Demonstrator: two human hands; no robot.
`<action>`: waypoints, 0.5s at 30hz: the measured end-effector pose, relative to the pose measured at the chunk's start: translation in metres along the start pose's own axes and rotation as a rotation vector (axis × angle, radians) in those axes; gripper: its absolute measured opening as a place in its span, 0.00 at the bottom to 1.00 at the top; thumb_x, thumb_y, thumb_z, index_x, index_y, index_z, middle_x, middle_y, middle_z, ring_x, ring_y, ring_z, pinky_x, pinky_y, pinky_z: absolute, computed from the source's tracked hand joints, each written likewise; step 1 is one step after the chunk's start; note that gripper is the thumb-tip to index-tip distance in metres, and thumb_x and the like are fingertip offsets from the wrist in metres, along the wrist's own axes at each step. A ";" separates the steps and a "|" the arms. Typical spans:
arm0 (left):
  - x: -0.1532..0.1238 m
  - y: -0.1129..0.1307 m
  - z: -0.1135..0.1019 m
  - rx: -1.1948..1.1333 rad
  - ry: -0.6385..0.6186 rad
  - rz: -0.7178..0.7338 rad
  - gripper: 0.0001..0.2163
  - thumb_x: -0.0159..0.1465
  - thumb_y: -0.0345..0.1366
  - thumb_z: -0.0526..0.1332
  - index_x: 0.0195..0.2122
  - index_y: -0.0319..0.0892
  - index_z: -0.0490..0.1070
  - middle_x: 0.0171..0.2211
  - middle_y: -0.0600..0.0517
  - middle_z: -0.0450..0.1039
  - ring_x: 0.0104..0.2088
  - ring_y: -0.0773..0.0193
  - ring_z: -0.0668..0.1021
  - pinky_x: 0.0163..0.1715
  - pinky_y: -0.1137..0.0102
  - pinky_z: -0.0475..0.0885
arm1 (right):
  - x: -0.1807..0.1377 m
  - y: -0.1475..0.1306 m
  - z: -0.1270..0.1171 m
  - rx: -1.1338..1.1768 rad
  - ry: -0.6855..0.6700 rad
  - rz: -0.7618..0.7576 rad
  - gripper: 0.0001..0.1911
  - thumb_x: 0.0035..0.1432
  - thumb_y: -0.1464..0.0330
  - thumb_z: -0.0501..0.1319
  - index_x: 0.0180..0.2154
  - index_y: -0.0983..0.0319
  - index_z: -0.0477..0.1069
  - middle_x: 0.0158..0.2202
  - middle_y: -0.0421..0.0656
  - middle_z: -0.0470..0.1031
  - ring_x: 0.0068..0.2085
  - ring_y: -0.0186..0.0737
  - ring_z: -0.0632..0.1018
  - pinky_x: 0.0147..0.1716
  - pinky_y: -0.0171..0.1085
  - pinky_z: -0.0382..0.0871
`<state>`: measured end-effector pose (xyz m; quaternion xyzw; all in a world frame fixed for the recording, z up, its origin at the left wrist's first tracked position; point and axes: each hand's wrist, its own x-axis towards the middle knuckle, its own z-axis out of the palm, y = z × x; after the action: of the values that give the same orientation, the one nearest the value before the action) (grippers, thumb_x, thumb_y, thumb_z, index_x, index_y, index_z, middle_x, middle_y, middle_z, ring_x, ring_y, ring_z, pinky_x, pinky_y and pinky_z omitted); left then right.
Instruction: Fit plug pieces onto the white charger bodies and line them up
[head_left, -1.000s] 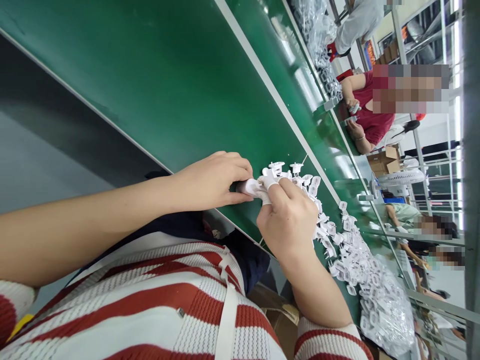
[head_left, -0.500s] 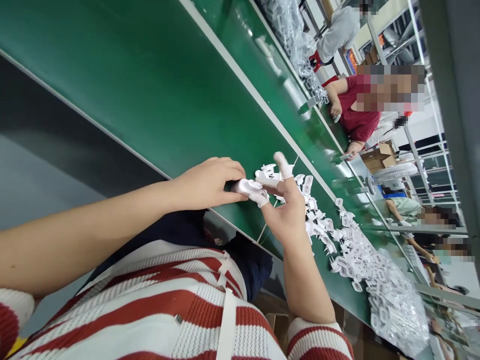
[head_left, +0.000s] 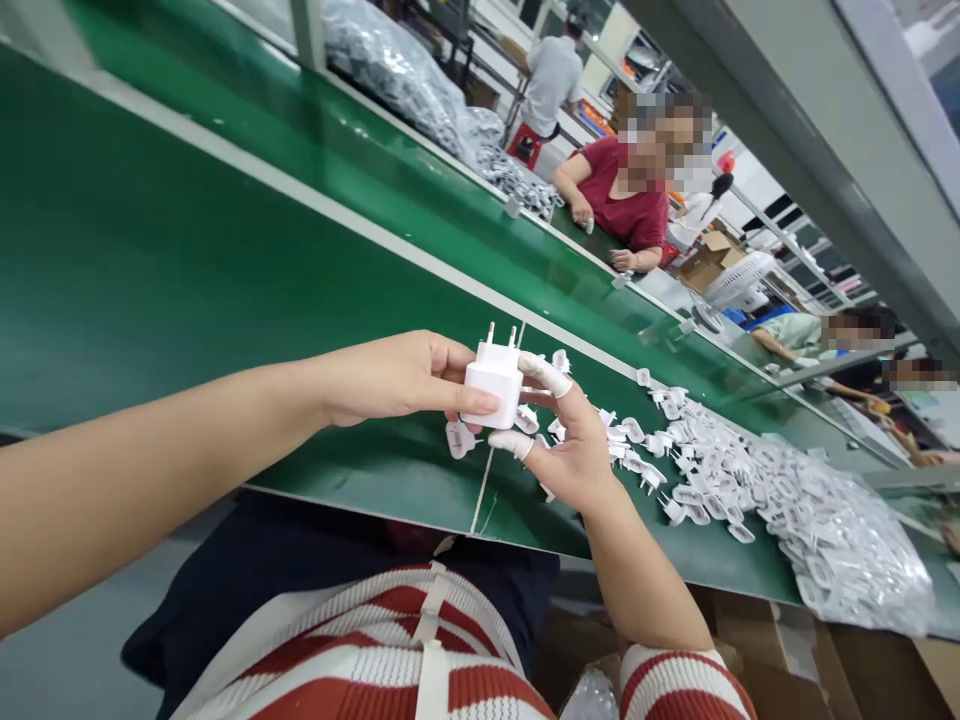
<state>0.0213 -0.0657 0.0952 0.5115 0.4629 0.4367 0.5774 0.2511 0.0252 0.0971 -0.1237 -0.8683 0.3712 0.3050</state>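
A white two-pin plug charger (head_left: 492, 388) is held up over the green table, its metal pins pointing up. My left hand (head_left: 397, 380) is closed on its left side, thumb across the front face. At the right side is my right hand (head_left: 581, 445), with white covers on the thumb and fingers. Its index finger is at the charger's right edge and its thumb at the lower corner, closed around it. Loose white plug pieces (head_left: 630, 430) lie behind and right of my right hand. One white piece (head_left: 459, 440) lies just below the charger.
A large heap of white plug parts (head_left: 720, 455) runs right to a clear plastic bag (head_left: 862, 550). The green table (head_left: 225, 290) has a pale strip along it. Across a glass-edged divider, a person in a red shirt (head_left: 626, 200) sits near another bagged pile (head_left: 517, 180).
The charger has turned so its pins point up and its face shows. Both hands stay at it. The camera view has tilted and shifted.
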 end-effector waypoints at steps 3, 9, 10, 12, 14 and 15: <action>0.025 0.009 0.003 0.043 -0.036 -0.032 0.20 0.57 0.54 0.75 0.42 0.45 0.85 0.38 0.47 0.85 0.39 0.51 0.85 0.42 0.62 0.82 | -0.003 0.011 -0.018 -0.091 0.101 -0.018 0.33 0.62 0.62 0.74 0.66 0.48 0.69 0.58 0.44 0.79 0.54 0.47 0.81 0.54 0.48 0.80; 0.116 -0.007 -0.047 0.213 0.415 -0.009 0.27 0.53 0.43 0.78 0.53 0.43 0.78 0.47 0.45 0.84 0.46 0.52 0.84 0.48 0.63 0.78 | -0.014 0.031 -0.060 -0.608 -0.039 0.313 0.24 0.62 0.75 0.65 0.59 0.58 0.74 0.55 0.50 0.78 0.59 0.54 0.76 0.57 0.53 0.76; 0.135 -0.011 -0.061 0.306 0.535 -0.026 0.25 0.55 0.41 0.77 0.53 0.42 0.77 0.47 0.46 0.84 0.47 0.53 0.84 0.49 0.63 0.77 | -0.016 0.035 -0.063 -0.725 -0.086 0.388 0.22 0.60 0.78 0.63 0.55 0.61 0.75 0.54 0.52 0.78 0.61 0.57 0.75 0.58 0.54 0.75; 0.169 -0.019 -0.087 0.544 0.727 -0.068 0.22 0.59 0.39 0.73 0.53 0.41 0.76 0.49 0.46 0.83 0.47 0.52 0.83 0.49 0.64 0.75 | -0.017 0.041 -0.064 -0.905 -0.205 0.498 0.19 0.58 0.81 0.60 0.51 0.66 0.76 0.53 0.56 0.77 0.66 0.62 0.70 0.62 0.56 0.71; 0.197 -0.025 -0.109 0.676 0.837 -0.091 0.21 0.61 0.39 0.71 0.54 0.41 0.75 0.52 0.44 0.81 0.51 0.47 0.82 0.53 0.60 0.73 | -0.018 0.045 -0.062 -0.983 -0.306 0.566 0.19 0.60 0.80 0.58 0.52 0.67 0.75 0.56 0.58 0.75 0.70 0.64 0.65 0.64 0.56 0.68; 0.208 -0.028 -0.117 0.714 0.876 -0.099 0.21 0.61 0.39 0.71 0.55 0.41 0.74 0.54 0.43 0.80 0.54 0.45 0.80 0.56 0.57 0.71 | -0.018 0.046 -0.060 -0.992 -0.340 0.596 0.20 0.61 0.80 0.57 0.54 0.67 0.75 0.57 0.58 0.75 0.71 0.64 0.65 0.63 0.55 0.69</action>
<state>-0.0537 0.1568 0.0435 0.4235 0.8017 0.3970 0.1425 0.3018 0.0837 0.0885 -0.4282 -0.9023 0.0058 -0.0492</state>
